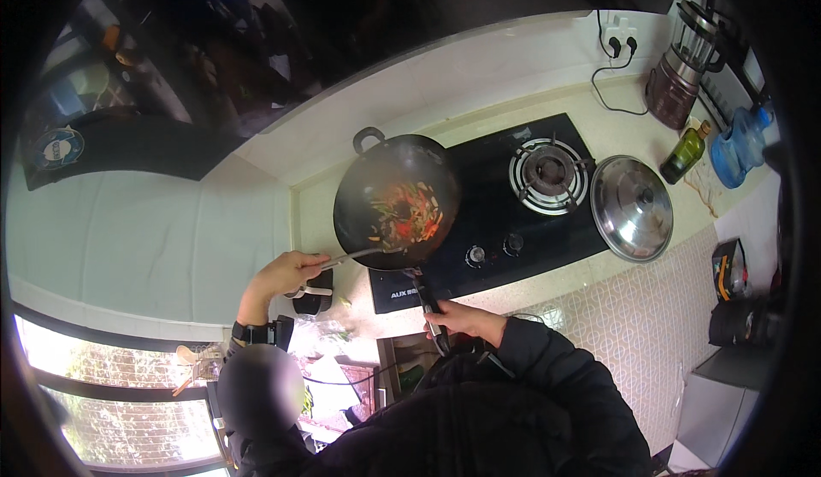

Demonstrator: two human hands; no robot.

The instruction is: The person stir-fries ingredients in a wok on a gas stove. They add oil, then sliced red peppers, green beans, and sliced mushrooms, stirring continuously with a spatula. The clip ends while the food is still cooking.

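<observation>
A dark wok (353,201) stands on the left side of a black glass gas cooktop (484,175). Red, green and pale strips of cut food (410,217) lie in its bowl, under a light haze of steam or smoke. My left hand (288,275) grips a metal cooking utensil (353,257), whose far end reaches into the near side of the wok; the shape of that end is unclear. The wok's long black handle (431,307) is held in my right hand (463,320). A blurred patch covers part of my left arm.
Right of the bare burner (550,172) rests a domed metal lid (632,207). Beyond it are a green glass bottle (685,155), a blue plastic jug (737,146) and a blender (683,69). A dark range hood (410,8) hangs over the back.
</observation>
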